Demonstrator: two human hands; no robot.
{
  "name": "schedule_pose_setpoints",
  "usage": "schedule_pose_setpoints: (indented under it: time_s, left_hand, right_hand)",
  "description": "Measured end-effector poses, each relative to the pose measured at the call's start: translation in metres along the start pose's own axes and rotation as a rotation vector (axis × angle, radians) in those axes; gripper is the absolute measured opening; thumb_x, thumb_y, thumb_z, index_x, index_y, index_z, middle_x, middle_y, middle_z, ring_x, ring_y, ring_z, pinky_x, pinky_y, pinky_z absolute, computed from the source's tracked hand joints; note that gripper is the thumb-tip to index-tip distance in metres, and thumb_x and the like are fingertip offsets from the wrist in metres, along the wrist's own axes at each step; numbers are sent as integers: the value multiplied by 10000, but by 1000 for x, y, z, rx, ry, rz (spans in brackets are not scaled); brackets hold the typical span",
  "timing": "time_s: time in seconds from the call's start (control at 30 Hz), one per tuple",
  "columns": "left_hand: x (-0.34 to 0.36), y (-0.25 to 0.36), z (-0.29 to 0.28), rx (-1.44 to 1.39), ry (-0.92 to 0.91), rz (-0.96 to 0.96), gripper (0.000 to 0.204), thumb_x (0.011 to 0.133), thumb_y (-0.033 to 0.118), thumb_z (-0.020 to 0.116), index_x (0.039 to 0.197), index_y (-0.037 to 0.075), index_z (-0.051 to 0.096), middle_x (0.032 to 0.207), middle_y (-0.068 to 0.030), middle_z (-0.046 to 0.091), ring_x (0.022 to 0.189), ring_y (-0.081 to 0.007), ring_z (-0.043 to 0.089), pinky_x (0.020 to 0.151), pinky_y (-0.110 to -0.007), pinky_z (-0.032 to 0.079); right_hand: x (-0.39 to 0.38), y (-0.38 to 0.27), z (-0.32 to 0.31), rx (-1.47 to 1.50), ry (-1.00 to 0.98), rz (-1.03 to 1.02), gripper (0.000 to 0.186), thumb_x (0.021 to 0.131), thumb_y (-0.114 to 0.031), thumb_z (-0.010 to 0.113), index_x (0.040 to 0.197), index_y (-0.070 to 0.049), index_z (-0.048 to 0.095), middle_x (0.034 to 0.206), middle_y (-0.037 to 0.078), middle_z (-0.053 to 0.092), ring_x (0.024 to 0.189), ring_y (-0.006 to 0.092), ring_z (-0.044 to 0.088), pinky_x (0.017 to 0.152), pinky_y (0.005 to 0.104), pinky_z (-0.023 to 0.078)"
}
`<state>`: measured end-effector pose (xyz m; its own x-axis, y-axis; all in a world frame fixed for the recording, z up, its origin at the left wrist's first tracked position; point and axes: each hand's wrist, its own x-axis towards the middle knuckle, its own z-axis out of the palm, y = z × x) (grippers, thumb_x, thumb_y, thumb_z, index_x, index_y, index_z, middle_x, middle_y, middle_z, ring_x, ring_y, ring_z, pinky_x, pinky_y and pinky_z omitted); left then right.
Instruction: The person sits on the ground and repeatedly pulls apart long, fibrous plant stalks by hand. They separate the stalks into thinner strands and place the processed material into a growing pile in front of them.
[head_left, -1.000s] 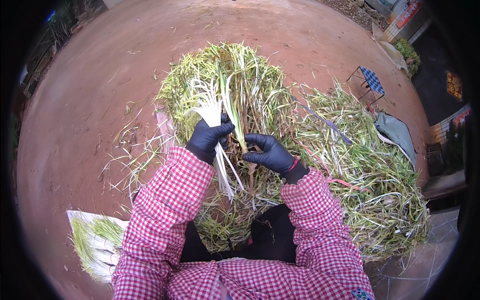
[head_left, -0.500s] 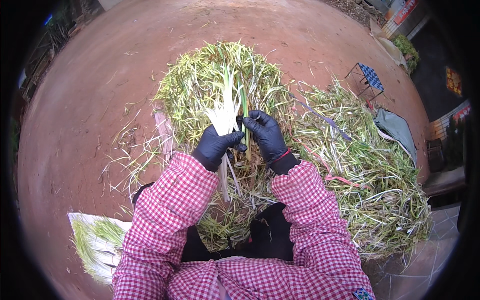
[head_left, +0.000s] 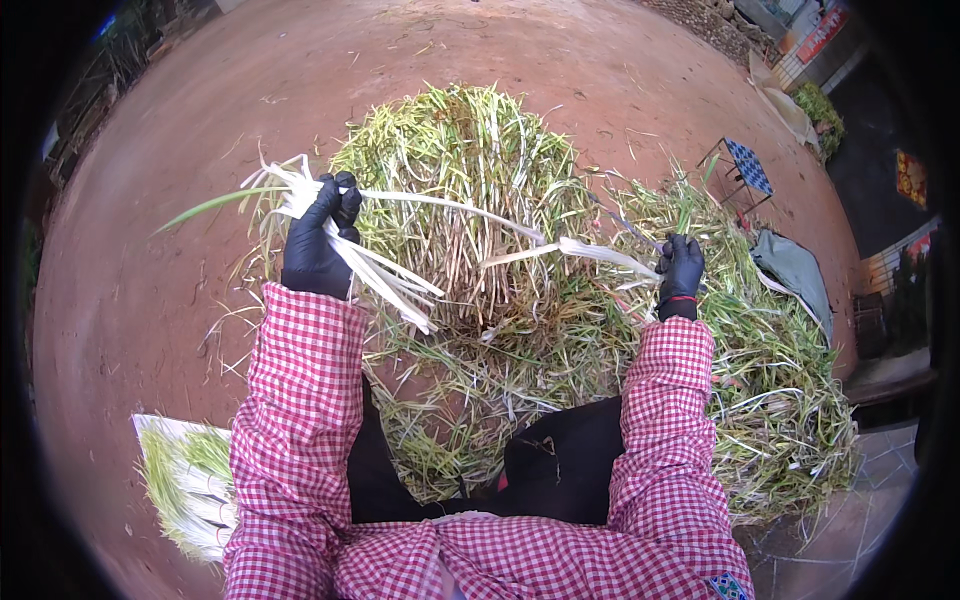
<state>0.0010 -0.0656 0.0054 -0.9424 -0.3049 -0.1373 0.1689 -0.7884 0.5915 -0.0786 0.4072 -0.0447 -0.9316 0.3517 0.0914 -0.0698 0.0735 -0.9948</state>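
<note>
— Starting on the left?
— Left hand (head_left: pixel 320 235), black-gloved, raised at the left edge of the pile: fingers curled tight around a bunch of white stalks (head_left: pixel 290 187), with loose ends below and one green leaf (head_left: pixel 215 208) out to the left.
— And on the right?
— Right hand (head_left: pixel 682 268), well apart, fingers closed on one end of a pale strip (head_left: pixel 610 254). Near its free end, another strip (head_left: pixel 450 204) from the bunch; joined or separate, impossible to tell.
— How far along, by the look of things?
— Probably partway. Already on a white sheet (head_left: pixel 172 424) at lower left: neat bundles (head_left: pixel 200 497), white toward one end, yellow-green toward the other. In hand: a bunch mostly bare and white, except for that leaf.
— And left over?
— Plenty, it seems. Straight ahead, a tall pile (head_left: pixel 480 150) of leafy stalks, apparently not yet stripped. To the right, a tangled heap (head_left: pixel 785 400) of greens, perhaps discards, though hard to be sure. Beyond, a small blue-checked stool (head_left: pixel 748 166).
</note>
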Motion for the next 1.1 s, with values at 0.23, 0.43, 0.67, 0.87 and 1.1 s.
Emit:
schedule_pose_setpoints:
  time_s: [0.23,0.43,0.67,0.87,1.1]
  left_hand:
    - [-34,-37,26,296,-153,-34,249,794,133,593,1004,45,491,891,-70,601,724,-118,596,550,-183,469]
    - [-27,-12,35,157,0,-32,205,833,126,575,1016,96,488,876,-44,606,554,-52,505,408,-157,388]
    - [-24,-35,23,300,-271,-188,337,763,167,663,1024,19,509,897,-96,589,838,-192,569,785,-306,467]
    - [-33,-62,17,475,-305,-190,239,758,110,660,939,-3,553,768,-77,618,701,-172,605,667,-272,502]
    - [-61,-99,24,881,-295,-326,261,734,81,689,953,5,569,734,-77,633,599,-129,611,442,-217,451]
  right_hand:
    - [-75,-37,128,-282,-765,-513,526,794,-338,628,1190,-22,487,1162,186,512,1123,267,464,930,371,382]
    - [-147,-56,182,17,-1131,120,180,891,-171,521,970,-32,604,669,-9,567,561,44,530,508,196,439]
    - [-166,-33,180,151,-1261,301,217,898,-192,507,982,-13,596,715,20,603,587,75,556,558,220,462]
    - [-137,-69,185,-11,-860,-220,245,809,-199,639,942,3,597,739,35,604,646,73,535,564,209,439]
    - [-105,-87,192,-376,-525,-403,317,680,-291,739,803,-51,572,614,28,537,542,95,513,510,247,430]
